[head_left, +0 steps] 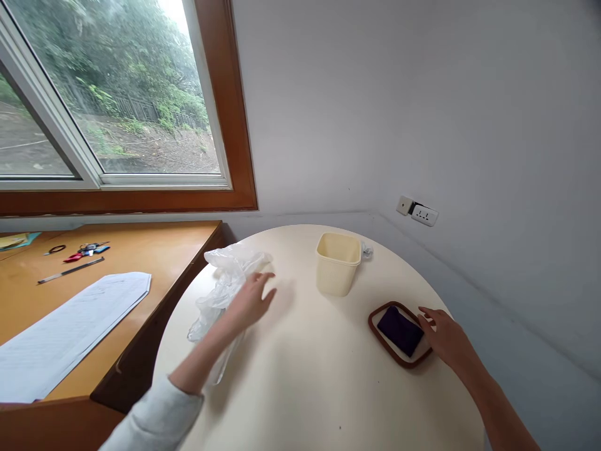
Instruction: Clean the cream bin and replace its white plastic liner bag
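My left hand (251, 300) is over the left part of the round table, fingers apart and holding nothing. Close beside and partly beneath it lies a crumpled clear plastic bag (228, 275). My right hand (441, 332) is at the right edge of a brown rounded-rectangular frame (391, 352), thumb and fingers apart; whether the fingertips touch the frame I cannot tell. Within the frame lies a dark purple folded bundle (400, 330), perhaps cloth or plastic. Farther back, between the hands, a cream plastic bin (335, 275) stands upright with its mouth up.
A small crumpled clear wrapper (367, 251) lies behind the bin's right side. The cream round table (300, 388) meets the wall at the back. To the left, a wooden desk (173, 241) carries papers (79, 332), a pen (70, 270) and keys (89, 250). Wall sockets (425, 215) are at right.
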